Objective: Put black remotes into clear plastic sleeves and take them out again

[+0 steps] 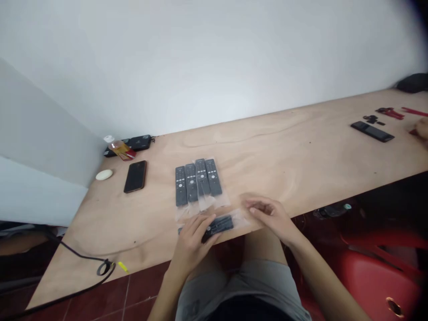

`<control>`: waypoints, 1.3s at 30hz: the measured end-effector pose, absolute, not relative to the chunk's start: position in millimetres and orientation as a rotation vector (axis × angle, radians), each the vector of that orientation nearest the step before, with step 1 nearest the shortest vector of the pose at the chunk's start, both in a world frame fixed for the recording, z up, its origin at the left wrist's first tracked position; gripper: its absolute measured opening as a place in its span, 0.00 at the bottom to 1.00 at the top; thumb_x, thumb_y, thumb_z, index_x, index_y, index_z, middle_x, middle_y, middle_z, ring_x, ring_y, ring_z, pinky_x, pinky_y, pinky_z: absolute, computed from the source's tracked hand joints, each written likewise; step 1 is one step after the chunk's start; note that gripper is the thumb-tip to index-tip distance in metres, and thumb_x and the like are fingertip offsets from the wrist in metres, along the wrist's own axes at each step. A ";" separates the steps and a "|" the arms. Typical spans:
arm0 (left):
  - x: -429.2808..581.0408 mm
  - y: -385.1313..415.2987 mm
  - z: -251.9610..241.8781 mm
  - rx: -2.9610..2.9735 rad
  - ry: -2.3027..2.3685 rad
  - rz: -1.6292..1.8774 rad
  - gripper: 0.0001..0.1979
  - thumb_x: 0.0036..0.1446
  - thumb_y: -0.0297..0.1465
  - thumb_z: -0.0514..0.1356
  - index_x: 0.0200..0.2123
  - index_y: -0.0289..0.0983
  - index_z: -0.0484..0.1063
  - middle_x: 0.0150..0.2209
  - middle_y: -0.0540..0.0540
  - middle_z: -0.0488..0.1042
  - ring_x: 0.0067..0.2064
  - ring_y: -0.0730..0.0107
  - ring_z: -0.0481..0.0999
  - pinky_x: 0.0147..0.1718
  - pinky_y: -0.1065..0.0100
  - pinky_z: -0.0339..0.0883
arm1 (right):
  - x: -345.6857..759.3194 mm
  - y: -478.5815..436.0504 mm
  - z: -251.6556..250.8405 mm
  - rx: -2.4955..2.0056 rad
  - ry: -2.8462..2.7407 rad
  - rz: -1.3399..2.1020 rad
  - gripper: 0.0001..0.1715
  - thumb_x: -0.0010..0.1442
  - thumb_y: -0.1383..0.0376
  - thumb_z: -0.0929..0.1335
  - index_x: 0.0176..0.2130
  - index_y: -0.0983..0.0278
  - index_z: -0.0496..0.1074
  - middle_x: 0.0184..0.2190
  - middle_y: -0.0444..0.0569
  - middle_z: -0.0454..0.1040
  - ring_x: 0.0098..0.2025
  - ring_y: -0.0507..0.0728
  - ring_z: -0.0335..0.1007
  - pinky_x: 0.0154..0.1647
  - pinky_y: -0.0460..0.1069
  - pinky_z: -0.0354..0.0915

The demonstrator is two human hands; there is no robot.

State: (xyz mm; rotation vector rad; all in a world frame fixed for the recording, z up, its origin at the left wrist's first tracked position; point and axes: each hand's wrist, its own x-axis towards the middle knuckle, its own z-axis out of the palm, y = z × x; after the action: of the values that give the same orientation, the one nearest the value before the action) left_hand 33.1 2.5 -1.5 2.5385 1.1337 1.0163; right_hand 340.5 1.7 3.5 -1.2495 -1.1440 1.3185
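Observation:
A black remote control [222, 224] in a clear plastic sleeve [240, 218] lies sideways at the table's near edge. My left hand [194, 236] grips its left part, thumb on the near side and fingers over the top. To the right of the sleeve's end, my right hand [269, 216] hovers with loosely curved fingers and nothing visible in them; its fingertips are blurred. Just beyond, several bagged remote controls [201, 178] lie side by side, their sleeve ends toward me. Part of the gripped remote is hidden under my left hand.
At left are a phone [135, 176], a white round object [104, 174], a bottle [120, 148], a black device [140, 142] and a black cable [83, 256]. At right are another phone [372, 131], red-handled pliers [391, 113] and another person's hand [421, 128]. A red chair [377, 281] stands below.

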 end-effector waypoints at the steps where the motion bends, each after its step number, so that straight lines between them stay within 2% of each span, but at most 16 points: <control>1: 32.7 2.6 -2.0 2.542 1.131 1.016 0.26 0.68 0.32 0.69 0.67 0.42 0.70 0.52 0.39 0.82 0.55 0.52 0.83 0.55 0.50 0.79 | 338.9 4.3 3.7 -1.270 -1.237 1.318 0.18 0.64 0.55 0.78 0.52 0.57 0.84 0.49 0.51 0.85 0.48 0.61 0.79 0.52 0.56 0.73; 5: 32.4 2.3 -4.3 2.555 1.129 1.005 0.25 0.68 0.31 0.69 0.66 0.42 0.70 0.51 0.40 0.82 0.53 0.53 0.83 0.54 0.51 0.79 | 326.1 14.5 7.1 -1.254 -1.511 1.382 0.22 0.64 0.58 0.77 0.57 0.57 0.83 0.41 0.48 0.81 0.37 0.57 0.74 0.39 0.52 0.71; 10: 32.5 2.5 -6.4 2.546 1.144 0.967 0.25 0.69 0.33 0.68 0.67 0.43 0.70 0.52 0.39 0.82 0.54 0.52 0.82 0.53 0.51 0.78 | 309.0 22.0 6.8 -1.178 -1.584 1.397 0.17 0.64 0.61 0.76 0.52 0.60 0.84 0.38 0.47 0.80 0.40 0.57 0.75 0.43 0.51 0.71; 13: 30.9 2.3 -6.8 2.540 1.144 0.964 0.26 0.69 0.33 0.68 0.67 0.44 0.69 0.52 0.39 0.82 0.54 0.52 0.82 0.54 0.50 0.79 | 313.5 24.3 2.7 -1.169 -1.598 1.394 0.15 0.63 0.67 0.74 0.50 0.61 0.84 0.37 0.47 0.81 0.38 0.57 0.77 0.40 0.50 0.72; 16: 28.9 2.1 -7.2 2.535 1.148 0.975 0.26 0.69 0.33 0.69 0.66 0.44 0.70 0.53 0.39 0.82 0.55 0.52 0.83 0.54 0.51 0.79 | 331.6 27.1 -1.1 -1.207 -1.638 1.288 0.15 0.59 0.72 0.71 0.45 0.63 0.84 0.38 0.48 0.83 0.38 0.57 0.79 0.39 0.50 0.73; 18: 28.8 2.2 -7.2 2.535 1.149 0.973 0.26 0.68 0.33 0.69 0.67 0.43 0.70 0.53 0.39 0.82 0.56 0.52 0.83 0.54 0.51 0.79 | 344.0 27.6 -1.7 -1.281 -1.642 1.145 0.14 0.60 0.71 0.71 0.43 0.63 0.84 0.41 0.50 0.84 0.39 0.58 0.79 0.41 0.51 0.74; 20: 30.6 2.7 -6.8 2.536 1.140 0.966 0.27 0.68 0.33 0.69 0.67 0.43 0.70 0.54 0.39 0.82 0.56 0.51 0.82 0.55 0.50 0.79 | 350.3 25.8 0.2 -1.334 -1.611 1.037 0.14 0.63 0.69 0.71 0.47 0.63 0.84 0.45 0.52 0.85 0.40 0.59 0.79 0.44 0.53 0.75; 23: 36.7 4.0 -5.3 2.537 1.109 0.965 0.27 0.68 0.32 0.69 0.67 0.43 0.70 0.53 0.39 0.82 0.56 0.51 0.83 0.56 0.49 0.79 | 345.0 20.9 5.2 -1.263 -1.642 1.077 0.19 0.65 0.66 0.72 0.55 0.60 0.82 0.52 0.53 0.83 0.45 0.59 0.79 0.48 0.54 0.76; 26: 42.4 5.4 -3.7 2.528 1.086 0.948 0.26 0.67 0.33 0.70 0.66 0.43 0.70 0.53 0.40 0.83 0.56 0.51 0.83 0.57 0.48 0.78 | 335.7 19.1 6.1 -1.201 -1.708 1.170 0.20 0.63 0.69 0.72 0.54 0.59 0.82 0.45 0.50 0.83 0.43 0.59 0.80 0.47 0.53 0.76; 29: 43.1 6.0 -4.2 2.500 1.101 0.920 0.26 0.67 0.34 0.69 0.66 0.44 0.71 0.54 0.40 0.83 0.56 0.51 0.83 0.58 0.49 0.78 | 338.7 21.6 1.7 -1.257 -1.694 1.169 0.14 0.65 0.68 0.71 0.49 0.61 0.84 0.41 0.50 0.85 0.42 0.60 0.81 0.47 0.54 0.77; 32: 42.4 5.6 -7.1 2.490 1.138 0.889 0.28 0.68 0.35 0.69 0.68 0.45 0.68 0.57 0.39 0.82 0.58 0.49 0.82 0.58 0.47 0.78 | 346.9 21.3 3.7 -1.324 -1.658 0.997 0.11 0.69 0.65 0.70 0.47 0.61 0.84 0.49 0.53 0.85 0.51 0.63 0.82 0.55 0.58 0.77; 35: 48.4 6.3 -10.3 2.466 1.162 0.865 0.32 0.68 0.35 0.69 0.71 0.45 0.65 0.62 0.37 0.79 0.61 0.47 0.80 0.58 0.46 0.77 | 341.8 13.6 19.6 -1.299 -1.746 0.798 0.15 0.73 0.63 0.69 0.55 0.58 0.82 0.57 0.54 0.82 0.60 0.65 0.78 0.64 0.62 0.73; 39: 63.9 8.5 -8.3 2.425 1.124 0.832 0.36 0.66 0.36 0.71 0.72 0.45 0.62 0.61 0.36 0.79 0.62 0.44 0.79 0.61 0.42 0.75 | 318.2 1.1 39.6 -1.020 -2.174 0.836 0.21 0.74 0.66 0.69 0.63 0.51 0.79 0.69 0.51 0.73 0.71 0.66 0.67 0.73 0.65 0.64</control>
State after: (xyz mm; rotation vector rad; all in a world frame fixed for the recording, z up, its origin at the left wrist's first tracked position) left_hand 63.9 8.5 -8.3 2.4248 1.1242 0.8318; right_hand 318.2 1.1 39.6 -1.0202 -2.1739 0.8360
